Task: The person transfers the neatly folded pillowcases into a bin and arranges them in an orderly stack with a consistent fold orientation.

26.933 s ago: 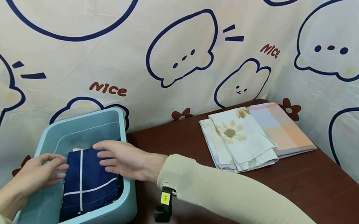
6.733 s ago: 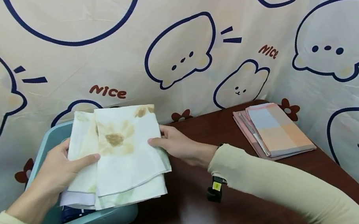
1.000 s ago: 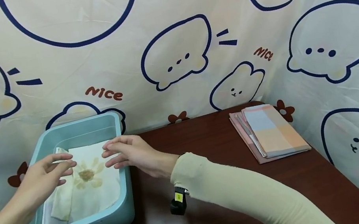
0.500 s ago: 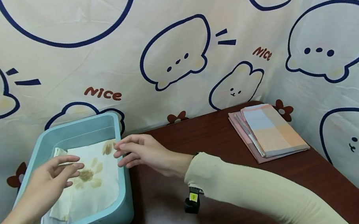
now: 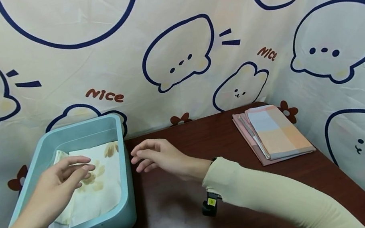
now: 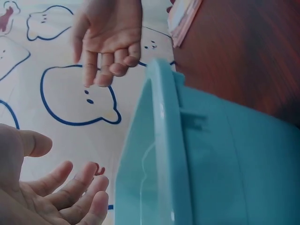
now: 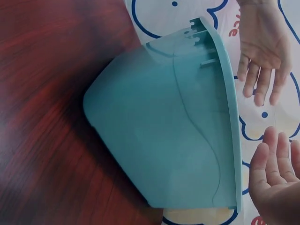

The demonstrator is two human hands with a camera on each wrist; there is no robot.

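Observation:
A folded white cloth with a tan flower print (image 5: 108, 192) lies flat in the light-blue plastic bin (image 5: 114, 226) on the left. Over the bin's left part hovers my left hand (image 5: 58, 191), fingers relaxed and holding nothing; it covers part of the printed flower. My right hand (image 5: 166, 159) is just outside the bin's right rim, above the table, with loosely bent fingers and nothing in them. In the right wrist view, the bin's outer side (image 7: 154, 122) fills the middle and my right hand (image 7: 276, 180) shows at lower right, palm empty.
Folded checked cloth (image 5: 277, 134) in peach and blue rests on a pink folded cloth (image 5: 250, 143) at the table's back right. The brown table (image 5: 186, 219) runs back to a white curtain (image 5: 163, 3) with blue cartoon outlines.
The flower cloth, first on the table, then held in both hands, now lies in the bin where a navy cloth showed before. Lately both hands have shifted right, the right one past the rim.

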